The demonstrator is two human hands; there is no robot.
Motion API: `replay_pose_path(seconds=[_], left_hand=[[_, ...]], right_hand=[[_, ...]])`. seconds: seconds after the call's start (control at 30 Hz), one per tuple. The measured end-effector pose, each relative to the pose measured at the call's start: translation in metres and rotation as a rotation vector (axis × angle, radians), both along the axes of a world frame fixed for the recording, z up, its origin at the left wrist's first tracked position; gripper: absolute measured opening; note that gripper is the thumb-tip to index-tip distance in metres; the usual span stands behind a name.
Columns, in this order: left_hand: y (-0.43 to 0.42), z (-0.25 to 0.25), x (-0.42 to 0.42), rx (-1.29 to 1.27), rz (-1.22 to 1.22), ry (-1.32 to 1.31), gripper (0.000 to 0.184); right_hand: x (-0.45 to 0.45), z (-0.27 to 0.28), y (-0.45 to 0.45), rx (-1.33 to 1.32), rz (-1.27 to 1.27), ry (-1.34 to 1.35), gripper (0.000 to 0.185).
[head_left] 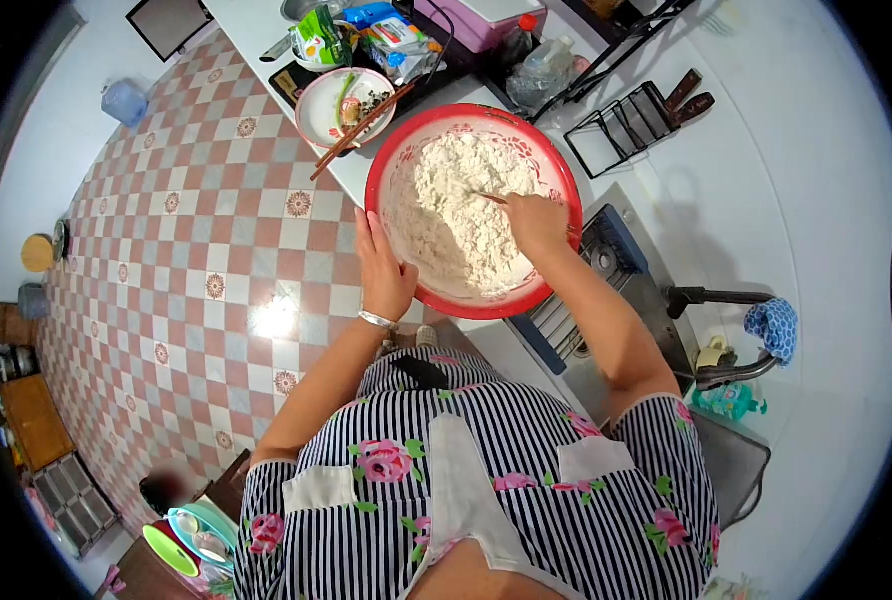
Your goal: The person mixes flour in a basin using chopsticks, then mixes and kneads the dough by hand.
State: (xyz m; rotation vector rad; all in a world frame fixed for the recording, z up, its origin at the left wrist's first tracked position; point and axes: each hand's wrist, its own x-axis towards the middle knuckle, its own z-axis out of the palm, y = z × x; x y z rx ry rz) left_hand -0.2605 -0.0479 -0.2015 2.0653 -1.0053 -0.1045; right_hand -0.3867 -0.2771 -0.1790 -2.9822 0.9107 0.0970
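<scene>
A large red-rimmed enamel basin (549,290) sits at the counter's edge, holding crumbly, floury dough (466,200). My left hand (384,275) grips the basin's near left rim, fingers along the outside. Over the right part of the basin, my right hand (538,222) is closed around brown chopsticks (488,197), their tips in the dough. Part of the chopsticks is hidden by my fist.
Left of the basin stands a white bowl (306,112) with scallion and other bits, more chopsticks (364,130) across its rim. Packets (396,40) lie behind. A gas stove (606,250), knife rack (621,130) and faucet (721,296) are to the right.
</scene>
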Motion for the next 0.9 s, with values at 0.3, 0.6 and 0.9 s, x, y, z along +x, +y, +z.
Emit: replay_pose_path(seconds=[0.3, 0.6, 0.9], left_hand=[[0.009, -0.006, 0.046, -0.043, -0.167, 0.155, 0.09], [0.015, -0.004, 0.085, 0.011, -0.151, 0.04, 0.087], [0.044, -0.023, 0.028, -0.206, -0.051, 0.496, 0.085]], right_hand=[[-0.081, 0.054, 0.057, 0.136, 0.174, 0.293, 0.018], [0.039, -0.029, 0.04, 0.147, -0.073, -0.044, 0.029], [-0.072, 0.044, 0.06, 0.134, 0.234, 0.276, 0.016]])
